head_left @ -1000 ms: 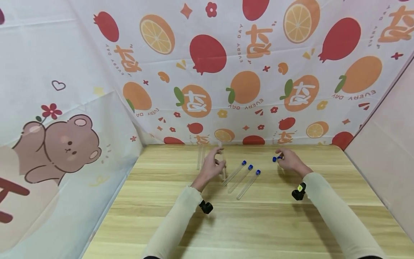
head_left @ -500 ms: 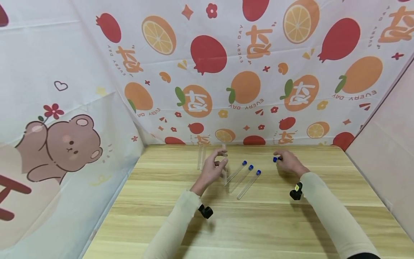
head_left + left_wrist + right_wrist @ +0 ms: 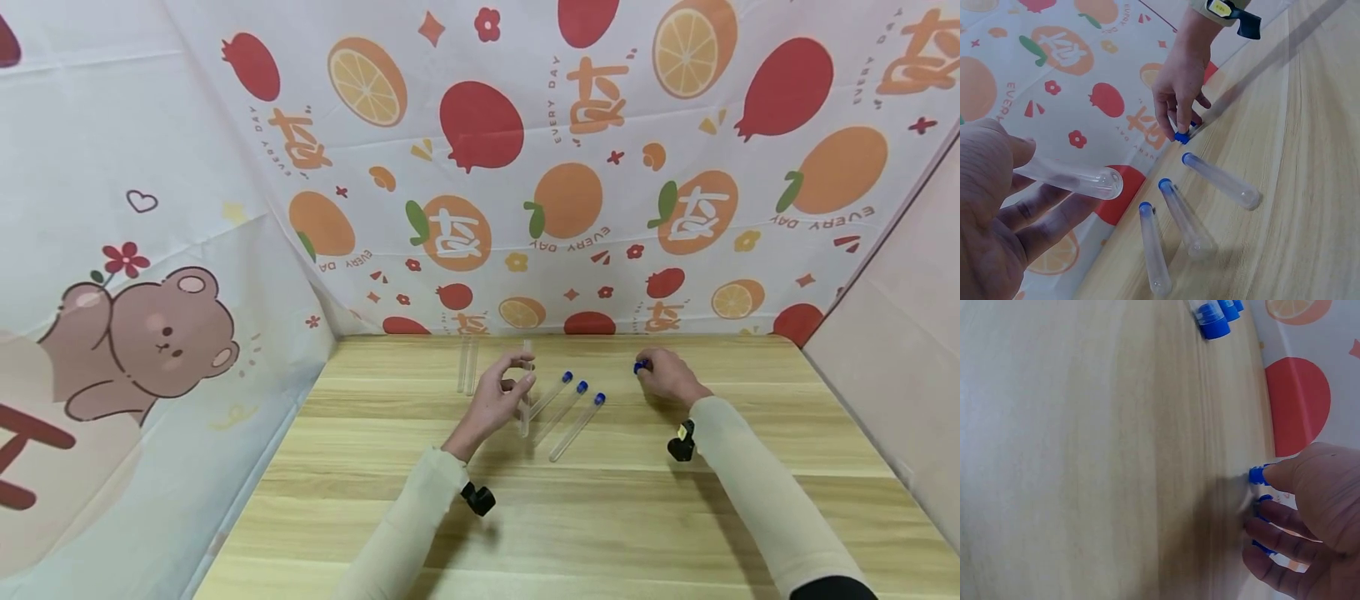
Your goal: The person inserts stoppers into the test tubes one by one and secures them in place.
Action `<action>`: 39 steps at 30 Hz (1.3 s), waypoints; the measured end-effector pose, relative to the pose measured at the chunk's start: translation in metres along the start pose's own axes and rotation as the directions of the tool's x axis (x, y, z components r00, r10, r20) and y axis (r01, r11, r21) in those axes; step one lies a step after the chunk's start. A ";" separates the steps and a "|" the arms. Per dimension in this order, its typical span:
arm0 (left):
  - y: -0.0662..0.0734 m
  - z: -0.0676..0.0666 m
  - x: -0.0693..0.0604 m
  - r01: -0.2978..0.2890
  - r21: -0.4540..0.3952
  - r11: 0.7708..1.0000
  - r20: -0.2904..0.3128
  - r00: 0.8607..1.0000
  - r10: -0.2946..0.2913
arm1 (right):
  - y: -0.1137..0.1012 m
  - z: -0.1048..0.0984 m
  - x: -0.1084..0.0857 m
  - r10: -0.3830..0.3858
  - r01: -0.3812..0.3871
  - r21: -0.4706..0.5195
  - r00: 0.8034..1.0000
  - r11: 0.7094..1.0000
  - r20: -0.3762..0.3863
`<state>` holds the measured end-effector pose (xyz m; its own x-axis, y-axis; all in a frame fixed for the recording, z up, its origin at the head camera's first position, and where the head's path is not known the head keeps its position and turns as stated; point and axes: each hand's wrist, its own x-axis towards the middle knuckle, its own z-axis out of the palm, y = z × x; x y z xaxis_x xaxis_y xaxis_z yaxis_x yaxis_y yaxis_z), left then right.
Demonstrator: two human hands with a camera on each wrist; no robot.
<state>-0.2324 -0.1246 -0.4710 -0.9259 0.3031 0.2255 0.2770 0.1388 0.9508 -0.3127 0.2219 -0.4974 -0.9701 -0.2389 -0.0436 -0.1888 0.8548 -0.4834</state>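
Observation:
My left hand (image 3: pixel 495 400) holds a clear uncapped tube (image 3: pixel 1072 178) between thumb and fingers, above the table. At the back right, my right hand (image 3: pixel 670 375) has its thumb and fingertips on a small blue cap (image 3: pixel 1259 475); more blue caps (image 3: pixel 1264 547) lie under its fingers, partly hidden. Between the hands, three clear tubes with blue caps, one of them the nearest tube (image 3: pixel 576 429), lie slanted on the wood. In the left wrist view the right hand (image 3: pixel 1182 84) reaches down to a blue cap (image 3: pixel 1181 137).
Two clear tubes without caps (image 3: pixel 467 367) lie at the back left of the wooden table (image 3: pixel 570 533). A fruit-print cloth (image 3: pixel 420 125) hangs behind the back edge, and a cloth with a bear (image 3: pixel 168 329) hangs at the left.
My left hand has moved slightly right and nearer with its tube, beside the capped tubes. My right hand has shifted a little left, its fingers closing onto the blue cap.

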 end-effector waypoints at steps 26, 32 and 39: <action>0.005 0.006 -0.004 0.019 0.014 1.000 0.047 0.999 -0.020 | -0.009 -0.005 0.000 -0.009 0.054 0.225 0.980 0.973 -0.197; 0.007 0.006 -0.006 -0.003 0.018 1.000 0.035 0.999 0.002 | -0.011 -0.009 0.001 -0.025 0.087 0.320 0.981 0.943 -0.192; 0.005 0.009 -0.008 -0.033 0.041 0.999 0.046 0.998 0.031 | -0.015 -0.011 -0.002 -0.025 0.090 0.387 0.985 0.918 -0.171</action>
<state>-0.2214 -0.1178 -0.4695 -0.9040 0.3507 0.2445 0.3175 0.1677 0.9333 -0.3099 0.2144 -0.4801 -0.9769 -0.1778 0.1182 -0.2015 0.5846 -0.7859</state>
